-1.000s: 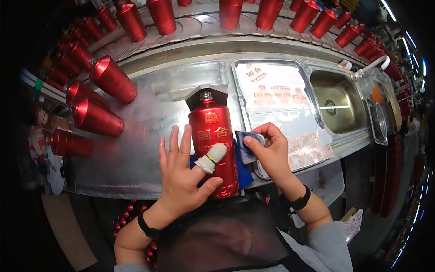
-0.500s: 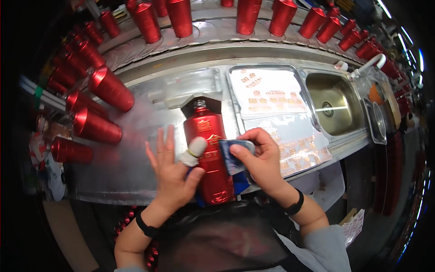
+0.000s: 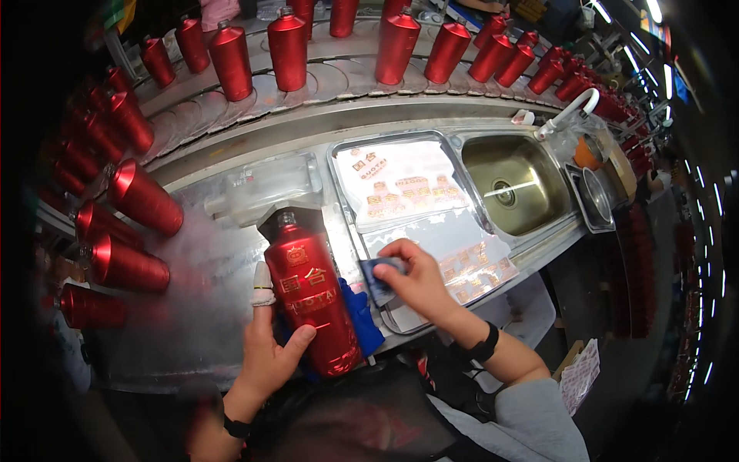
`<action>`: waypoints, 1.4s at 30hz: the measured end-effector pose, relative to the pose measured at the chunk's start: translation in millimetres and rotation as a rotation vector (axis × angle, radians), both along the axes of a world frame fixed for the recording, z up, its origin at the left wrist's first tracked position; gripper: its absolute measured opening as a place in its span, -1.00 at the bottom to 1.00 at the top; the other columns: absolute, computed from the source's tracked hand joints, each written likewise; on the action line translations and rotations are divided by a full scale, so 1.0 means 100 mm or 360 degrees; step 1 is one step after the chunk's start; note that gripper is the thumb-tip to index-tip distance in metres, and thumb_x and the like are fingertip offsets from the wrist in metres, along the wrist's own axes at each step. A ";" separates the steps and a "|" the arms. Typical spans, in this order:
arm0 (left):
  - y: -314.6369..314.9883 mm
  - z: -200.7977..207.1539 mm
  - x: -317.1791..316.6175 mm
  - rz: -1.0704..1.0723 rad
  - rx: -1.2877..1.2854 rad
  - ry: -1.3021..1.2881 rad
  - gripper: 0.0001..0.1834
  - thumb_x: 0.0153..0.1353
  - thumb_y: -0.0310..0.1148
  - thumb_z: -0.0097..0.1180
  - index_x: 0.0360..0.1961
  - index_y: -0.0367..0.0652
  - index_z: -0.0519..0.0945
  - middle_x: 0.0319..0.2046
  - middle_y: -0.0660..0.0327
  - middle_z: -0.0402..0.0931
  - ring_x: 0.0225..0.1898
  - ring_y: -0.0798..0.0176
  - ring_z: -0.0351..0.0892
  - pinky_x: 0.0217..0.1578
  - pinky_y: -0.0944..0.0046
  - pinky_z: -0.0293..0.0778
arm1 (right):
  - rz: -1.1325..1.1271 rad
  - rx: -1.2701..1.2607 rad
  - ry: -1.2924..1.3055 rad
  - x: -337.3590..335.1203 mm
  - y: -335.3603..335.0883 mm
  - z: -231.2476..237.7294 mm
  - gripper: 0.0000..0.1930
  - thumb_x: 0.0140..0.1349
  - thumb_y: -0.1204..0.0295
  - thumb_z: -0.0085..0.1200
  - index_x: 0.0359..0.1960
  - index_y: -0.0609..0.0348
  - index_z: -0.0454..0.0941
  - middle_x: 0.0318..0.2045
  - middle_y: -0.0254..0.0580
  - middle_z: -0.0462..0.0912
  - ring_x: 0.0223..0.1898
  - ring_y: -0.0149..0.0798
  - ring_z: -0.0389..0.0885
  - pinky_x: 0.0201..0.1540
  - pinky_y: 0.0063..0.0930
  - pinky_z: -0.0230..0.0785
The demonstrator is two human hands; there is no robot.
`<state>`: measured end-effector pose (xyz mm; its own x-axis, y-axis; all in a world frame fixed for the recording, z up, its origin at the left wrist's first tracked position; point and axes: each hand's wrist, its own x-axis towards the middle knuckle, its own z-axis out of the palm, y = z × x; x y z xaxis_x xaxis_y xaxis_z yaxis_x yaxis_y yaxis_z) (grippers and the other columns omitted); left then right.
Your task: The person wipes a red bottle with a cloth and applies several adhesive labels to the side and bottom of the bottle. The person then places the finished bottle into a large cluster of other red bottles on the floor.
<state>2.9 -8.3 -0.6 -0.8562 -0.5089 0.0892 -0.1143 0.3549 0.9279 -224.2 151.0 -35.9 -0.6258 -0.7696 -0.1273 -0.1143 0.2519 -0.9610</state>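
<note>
1. The metal table (image 3: pixel 200 316) carries the whole work. On it, a tray (image 3: pixel 348 204) with printed sheets (image 3: pixel 400 169) lies to the right; I think the right arm should pass above these sheets and not drag them.
2. The red bottle (image 3: pixel 317 312) lies face up on the table, left of the tray. Its neck is at the dark angular holder (image 3: pixel 312 218), and a blue cloth (image 3: pixel 362 319) shows beside its right side. For working well, in my opinion, the bottle must not roll, so a light support from the side would be good.
3. The left hand (image 3: pixel 265 354) is at the left side of the bottle. Its thumb and index finger stand well apart: the thumb lies over the lower front, the index finger stretches along the edge. How hard they press, I cannot tell; the other fingers are mostly hidden.
4. The right hand (image 3: pixel 416 285) is over the near left corner of the tray, its thumb and fingers pinched together on a blue card (image 3: pixel 377 289). The card seems apart from the bottle.
5. If the card is used upon the gold print (image 3: pixel 302 282), flat, even strokes would probably serve better than the corner.
6. The white wrap (image 3: pixel 262 286) on the left index finger should preferably avoid the print, because it could catch.
</note>
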 end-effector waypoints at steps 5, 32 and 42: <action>-0.02 -0.09 0.02 -0.0078 0.0518 0.0013 0.03 0.25 -0.25 0.25 0.48 -0.28 -0.22 0.22 -0.07 0.37 0.24 0.08 0.41 0.27 0.12 0.28 | -0.0267 0.0036 -0.0286 -0.80 0.16 0.11 -0.89 0.25 0.50 0.11 -0.23 0.24 0.59 -0.40 -0.39 0.62 -0.35 -0.56 0.53 -0.24 -0.69 0.37; 0.00 -0.19 -0.05 0.0030 0.0864 0.0087 0.09 0.12 0.13 0.32 0.42 -0.28 0.02 0.22 0.06 0.35 0.24 0.17 0.37 0.25 0.18 0.25 | 0.0254 0.1164 0.0818 -0.94 0.61 0.43 -0.76 -0.05 0.42 0.30 -0.34 0.23 0.58 -0.49 -0.23 0.60 -0.39 -0.23 0.56 -0.29 -0.38 0.38; 0.02 -0.24 -0.01 0.0070 0.0886 0.0047 0.06 0.15 0.08 0.30 0.43 -0.32 0.01 0.22 0.00 0.36 0.25 0.12 0.37 0.28 0.14 0.22 | -0.0085 0.1160 0.1071 -1.16 1.13 0.47 -0.78 -0.04 0.46 0.27 -0.34 0.26 0.57 -0.50 -0.20 0.57 -0.43 -0.25 0.52 -0.33 -0.39 0.36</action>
<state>1.7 -6.1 -25.0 -0.8344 -0.5211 -0.1796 -0.0891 -0.1941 0.9769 -340.1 263.7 10.7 -0.7728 -0.6131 -0.1637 -0.5503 0.7760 -0.3083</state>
